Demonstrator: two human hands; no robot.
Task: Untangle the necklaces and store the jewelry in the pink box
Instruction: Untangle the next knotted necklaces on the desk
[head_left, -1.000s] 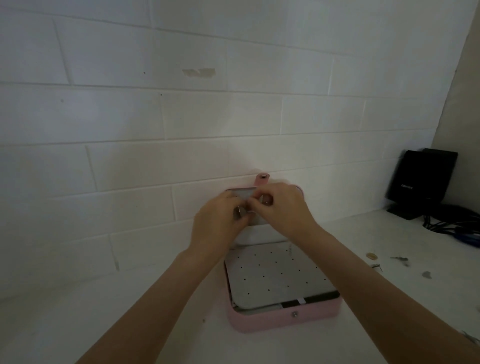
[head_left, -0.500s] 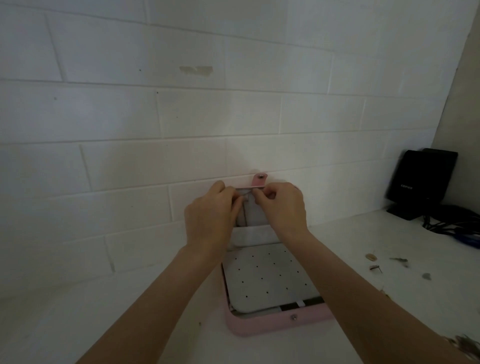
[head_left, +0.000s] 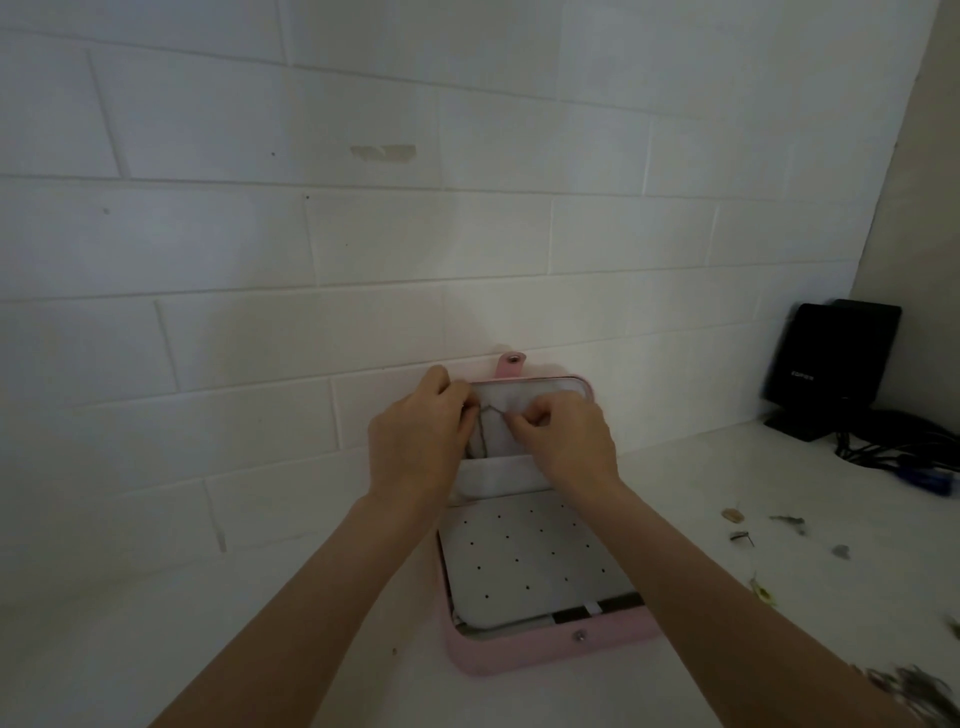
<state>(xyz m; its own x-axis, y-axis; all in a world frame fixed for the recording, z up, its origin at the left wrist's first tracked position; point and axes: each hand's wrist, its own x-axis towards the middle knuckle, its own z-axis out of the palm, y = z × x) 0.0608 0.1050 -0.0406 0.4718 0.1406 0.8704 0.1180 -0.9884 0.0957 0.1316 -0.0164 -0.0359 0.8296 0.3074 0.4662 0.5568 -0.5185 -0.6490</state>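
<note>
Both hands, left (head_left: 421, 436) and right (head_left: 563, 441), pinched a thin chain (head_left: 487, 422) between them against the lid (head_left: 550, 387) of the open pink box (head_left: 519, 657) below their wrists.

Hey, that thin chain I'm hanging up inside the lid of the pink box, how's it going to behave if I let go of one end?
The thin dark chain bends sharply between the left hand and right hand, so it is probably floppy. A freed end would likely drop toward the lid's white pocket. It looks light and apt to tangle.
</note>
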